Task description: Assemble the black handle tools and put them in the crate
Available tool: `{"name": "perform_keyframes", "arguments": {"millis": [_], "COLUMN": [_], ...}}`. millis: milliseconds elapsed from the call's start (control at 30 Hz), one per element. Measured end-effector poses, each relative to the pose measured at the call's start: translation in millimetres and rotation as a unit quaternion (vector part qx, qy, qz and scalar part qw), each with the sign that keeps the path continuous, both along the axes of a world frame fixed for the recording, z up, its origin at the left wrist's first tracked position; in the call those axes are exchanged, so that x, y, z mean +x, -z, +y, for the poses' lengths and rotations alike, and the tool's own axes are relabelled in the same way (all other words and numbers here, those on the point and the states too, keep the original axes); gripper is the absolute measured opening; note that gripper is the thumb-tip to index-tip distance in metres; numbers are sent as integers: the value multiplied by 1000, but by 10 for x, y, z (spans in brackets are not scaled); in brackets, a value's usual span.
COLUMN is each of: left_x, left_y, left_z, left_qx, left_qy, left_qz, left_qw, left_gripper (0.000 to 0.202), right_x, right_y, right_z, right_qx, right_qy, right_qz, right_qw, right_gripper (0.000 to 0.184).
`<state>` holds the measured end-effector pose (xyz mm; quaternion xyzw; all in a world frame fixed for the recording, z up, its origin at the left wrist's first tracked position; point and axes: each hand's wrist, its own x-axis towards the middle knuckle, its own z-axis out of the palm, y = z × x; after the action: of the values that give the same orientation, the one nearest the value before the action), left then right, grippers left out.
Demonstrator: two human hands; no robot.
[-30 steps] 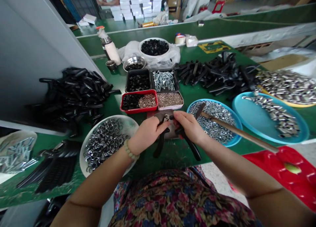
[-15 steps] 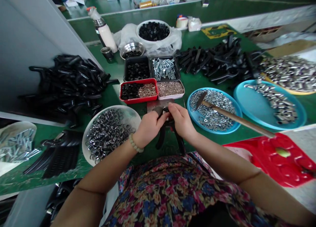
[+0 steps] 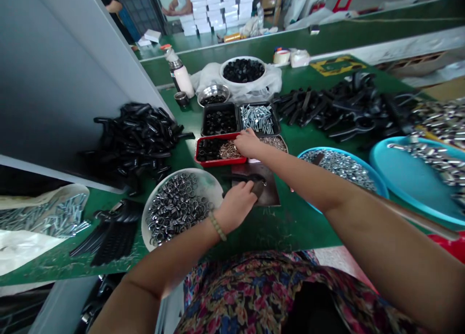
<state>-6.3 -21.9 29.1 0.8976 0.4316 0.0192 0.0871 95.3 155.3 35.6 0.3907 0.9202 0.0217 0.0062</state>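
My left hand is closed around a black plastic part with a long arm. It holds this part down against a flat metal plate on the bench. A small shiny spot shows at the part's right end. My right hand is at the right end of a red tray, its fingers bent down into copper-coloured pins. The fingertips are partly hidden, and I cannot make out what is between them. Black pieces fill the tray's left half.
A white bowl of metal rings stands left of my hands. Trays of screws and black pieces lie behind. A hammer rests across a blue tray of nuts. Black handles are heaped left. A person's arm shows far off.
My right hand has let go of the black part and moved forward to the copper-coloured pins. My left hand has lowered the part onto the metal plate. The view has shifted.
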Motion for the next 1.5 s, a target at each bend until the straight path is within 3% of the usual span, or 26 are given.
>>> {"name": "perform_keyframes", "arguments": {"millis": [100,167,267,333,400,567,700,800,900,1000,1067,1133,1200,1300,1400,1500], "left_x": [-139,-277,-387,-372,-332,-335,-391,-381,-323,-271,-251,-235,-217,-190,-165,-143], "left_y": [-52,-142,-175,-125,-58,30,39,17,-11,5,52,117,184,268,332,376], "left_z": [393,820,1401,1601,1649,1572,1593,1527,1243,814,572,432,388,408,419,402], "left_qx": [30,91,55,16,9,23,35,42,-17,-98,-117,-120,-116,-100,-66,-32], "left_qy": [-44,-135,-162,-165,-169,-195,-216,-221,-200,-157,-143,-148,-163,-175,-168,-166], "left_qz": [0,10,49,50,37,5,-40,-147,-285,-341,-330,-309,-294,-275,-251,-221], "left_qw": [999,987,984,985,985,980,975,963,937,922,926,932,935,940,951,960], "left_gripper": [22,34,30,25,25,28,29,25,23,20,16,15,15,15,17,20], "right_x": [18,60,133,196,278,596,939,1109,1149,1120,1094,1068,1035,965,895,942], "right_y": [55,59,25,-4,-21,20,126,227,315,359,355,324,280,237,263,319], "right_z": [11,11,-2,-32,-90,-411,-815,-1050,-1161,-1187,-1195,-1215,-1250,-1308,-1334,-1332], "right_qx": [8,21,22,-12,-68,-147,-201,-268,-306,-313,-311,-289,-225,-104,-53,-35], "right_qy": [-10,-16,-1,32,56,60,96,149,193,195,200,201,174,71,-16,-50], "right_qz": [9,25,77,147,238,389,385,383,415,429,418,377,303,173,101,126], "right_qw": [1000,999,997,989,967,907,896,871,835,824,830,856,910,977,993,990], "right_gripper": [19,21,21,19,19,21,22,23,28,33,36,37,33,30,33,38]}}
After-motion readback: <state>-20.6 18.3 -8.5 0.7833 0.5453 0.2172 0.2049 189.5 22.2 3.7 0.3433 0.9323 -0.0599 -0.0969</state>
